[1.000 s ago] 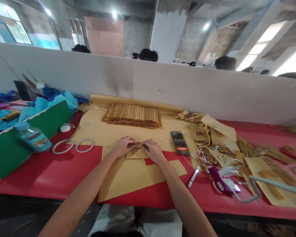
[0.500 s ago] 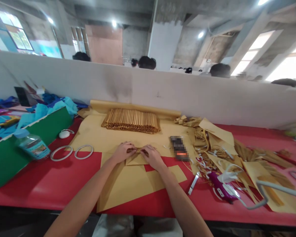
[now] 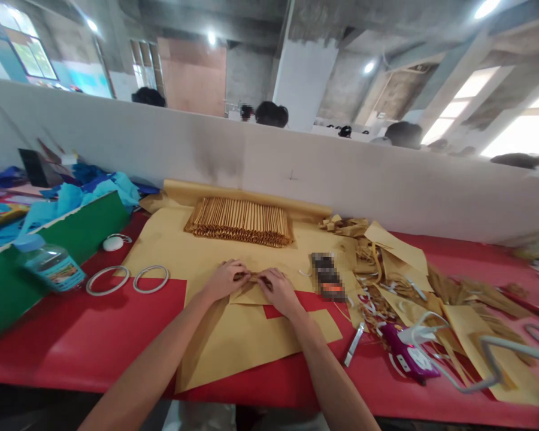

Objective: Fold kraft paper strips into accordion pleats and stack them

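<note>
Head: folded paper piece (image 3: 251, 293) pinched between left hand (image 3: 224, 279), right hand (image 3: 279, 291).

No legible text, bottle (image 3: 49, 266) label apparently printed, too blurred

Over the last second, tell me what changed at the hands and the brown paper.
Almost nothing changed. The left hand and right hand stay together on the small folded paper piece, fingertips pinching its top fold as before; nothing was picked up or released. Only the head camera shifted slightly. The stack of rolled paper sticks, tape rings and purple glue gun lie where they were.
</note>
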A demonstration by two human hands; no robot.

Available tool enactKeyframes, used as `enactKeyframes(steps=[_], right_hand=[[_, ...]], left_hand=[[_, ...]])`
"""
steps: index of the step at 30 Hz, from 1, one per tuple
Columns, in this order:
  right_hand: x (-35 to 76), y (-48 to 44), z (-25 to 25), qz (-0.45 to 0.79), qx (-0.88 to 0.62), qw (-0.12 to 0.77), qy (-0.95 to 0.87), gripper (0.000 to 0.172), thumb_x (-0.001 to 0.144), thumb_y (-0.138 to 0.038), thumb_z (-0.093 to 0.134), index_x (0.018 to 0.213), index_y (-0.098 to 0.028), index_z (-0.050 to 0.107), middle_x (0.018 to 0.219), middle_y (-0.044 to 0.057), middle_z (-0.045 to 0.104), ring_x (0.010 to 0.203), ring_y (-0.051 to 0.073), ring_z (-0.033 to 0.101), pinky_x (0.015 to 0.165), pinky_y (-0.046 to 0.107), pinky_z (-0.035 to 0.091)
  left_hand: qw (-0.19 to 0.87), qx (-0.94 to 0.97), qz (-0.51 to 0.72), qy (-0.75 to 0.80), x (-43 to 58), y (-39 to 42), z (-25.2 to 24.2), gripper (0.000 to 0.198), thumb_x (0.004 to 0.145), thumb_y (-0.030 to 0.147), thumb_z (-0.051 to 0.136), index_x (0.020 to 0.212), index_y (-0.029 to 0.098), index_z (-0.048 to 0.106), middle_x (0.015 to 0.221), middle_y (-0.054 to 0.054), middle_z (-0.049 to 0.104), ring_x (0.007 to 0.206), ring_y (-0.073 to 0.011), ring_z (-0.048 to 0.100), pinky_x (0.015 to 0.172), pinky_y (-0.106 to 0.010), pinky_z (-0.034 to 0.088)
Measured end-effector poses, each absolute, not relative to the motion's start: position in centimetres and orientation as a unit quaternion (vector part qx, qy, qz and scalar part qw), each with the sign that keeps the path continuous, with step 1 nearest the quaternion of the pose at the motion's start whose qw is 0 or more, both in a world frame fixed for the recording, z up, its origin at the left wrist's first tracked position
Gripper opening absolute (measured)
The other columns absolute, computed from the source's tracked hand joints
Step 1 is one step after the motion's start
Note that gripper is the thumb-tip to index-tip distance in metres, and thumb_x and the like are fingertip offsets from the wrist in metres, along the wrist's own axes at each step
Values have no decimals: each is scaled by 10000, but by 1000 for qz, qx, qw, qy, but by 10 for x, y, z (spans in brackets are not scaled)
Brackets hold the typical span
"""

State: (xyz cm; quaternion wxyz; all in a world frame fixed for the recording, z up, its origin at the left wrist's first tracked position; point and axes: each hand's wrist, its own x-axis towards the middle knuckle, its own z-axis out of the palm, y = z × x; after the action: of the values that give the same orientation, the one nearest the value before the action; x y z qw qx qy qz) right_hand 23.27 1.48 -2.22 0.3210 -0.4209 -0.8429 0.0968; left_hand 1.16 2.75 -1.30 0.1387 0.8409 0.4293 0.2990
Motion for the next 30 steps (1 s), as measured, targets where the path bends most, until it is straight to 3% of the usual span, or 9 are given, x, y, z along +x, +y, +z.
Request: enactKeyframes(steps=[30], right_hand=[[234,16,-24,100,-420,319,-844,94,978,-209,557,1012,-221,644,1012,51,699,975,207,624,866,323,460]], left_hand=[[135,837,297,439,12,26,-12,231,985,361,563,921,212,727,978,-35,721,967,-211,620,860,-333,438]])
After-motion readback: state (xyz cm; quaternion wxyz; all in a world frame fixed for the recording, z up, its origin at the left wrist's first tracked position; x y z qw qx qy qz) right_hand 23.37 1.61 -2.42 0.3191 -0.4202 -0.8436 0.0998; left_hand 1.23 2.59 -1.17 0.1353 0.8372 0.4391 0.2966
